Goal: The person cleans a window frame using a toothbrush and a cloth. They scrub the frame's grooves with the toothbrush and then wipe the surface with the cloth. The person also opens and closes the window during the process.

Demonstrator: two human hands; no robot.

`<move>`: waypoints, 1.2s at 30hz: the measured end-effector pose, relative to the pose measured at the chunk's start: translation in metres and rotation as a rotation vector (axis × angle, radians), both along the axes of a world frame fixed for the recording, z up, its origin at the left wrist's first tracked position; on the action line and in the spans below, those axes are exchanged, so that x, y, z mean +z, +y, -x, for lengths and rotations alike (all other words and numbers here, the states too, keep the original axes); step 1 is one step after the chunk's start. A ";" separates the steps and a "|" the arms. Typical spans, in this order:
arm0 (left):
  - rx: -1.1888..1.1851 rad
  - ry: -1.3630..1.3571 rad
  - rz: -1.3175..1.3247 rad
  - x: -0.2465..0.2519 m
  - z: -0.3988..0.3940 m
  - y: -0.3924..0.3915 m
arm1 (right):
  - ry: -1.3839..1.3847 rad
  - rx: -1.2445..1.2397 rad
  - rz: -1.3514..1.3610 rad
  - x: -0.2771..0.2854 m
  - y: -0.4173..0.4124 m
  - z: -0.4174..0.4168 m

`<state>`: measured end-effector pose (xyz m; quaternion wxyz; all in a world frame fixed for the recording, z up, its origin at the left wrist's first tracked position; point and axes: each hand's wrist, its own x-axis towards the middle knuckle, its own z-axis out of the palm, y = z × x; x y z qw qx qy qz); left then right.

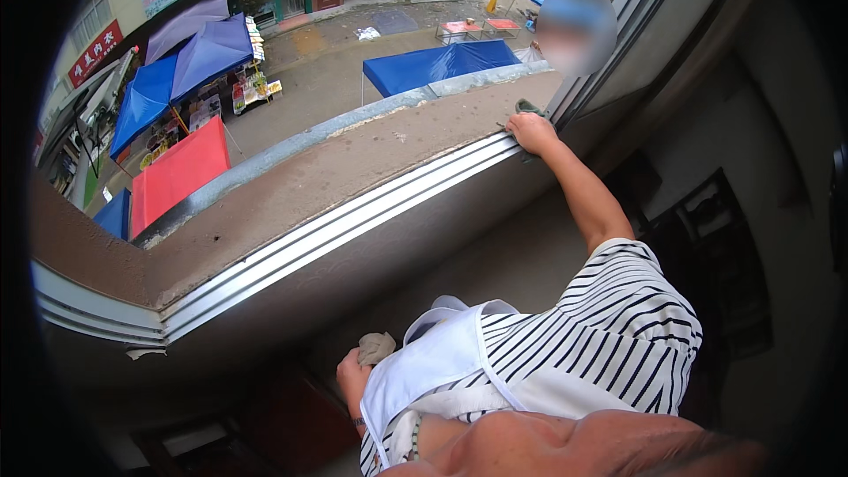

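Note:
My right hand [532,132] reaches out to the right end of the aluminium window track [344,232], its fingers closed on a dark greenish cloth [528,106] beside the upright window frame. Down near my waist, my left hand [352,371] holds a crumpled beige cloth [377,348]. The metal track has several parallel rails and runs diagonally across the view, with a corner at its lower left. Outside it lies a brown concrete ledge [331,172] with stains and specks. A white apron [430,371] covers part of my striped shirt.
Sliding window frames [616,33] stand at the right. Past the ledge's grey outer edge [298,142] is a drop to a street with blue canopies [437,66], a red canopy [179,175] and market stalls. Dark wooden furniture [715,245] stands indoors at the right.

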<state>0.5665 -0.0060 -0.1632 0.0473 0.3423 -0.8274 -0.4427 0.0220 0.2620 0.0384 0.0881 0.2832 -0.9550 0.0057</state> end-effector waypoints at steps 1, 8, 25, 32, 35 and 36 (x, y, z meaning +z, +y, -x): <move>0.009 -0.015 -0.002 -0.011 -0.012 -0.004 | 0.024 -0.026 0.006 -0.005 0.001 0.000; -0.039 -0.191 0.070 -0.072 -0.052 -0.024 | 0.017 0.565 0.649 -0.019 -0.127 -0.143; -0.108 -0.113 -0.022 0.018 0.041 -0.006 | 0.275 -0.030 0.983 0.037 0.011 -0.032; -0.339 -0.284 0.071 -0.006 0.073 -0.005 | 0.100 0.567 0.572 -0.016 -0.031 -0.122; -0.356 -0.123 0.088 0.006 0.110 -0.010 | 0.234 0.510 0.452 -0.020 -0.021 -0.119; -0.351 -0.081 0.128 0.017 0.124 -0.008 | 0.244 0.550 0.428 -0.018 -0.017 -0.110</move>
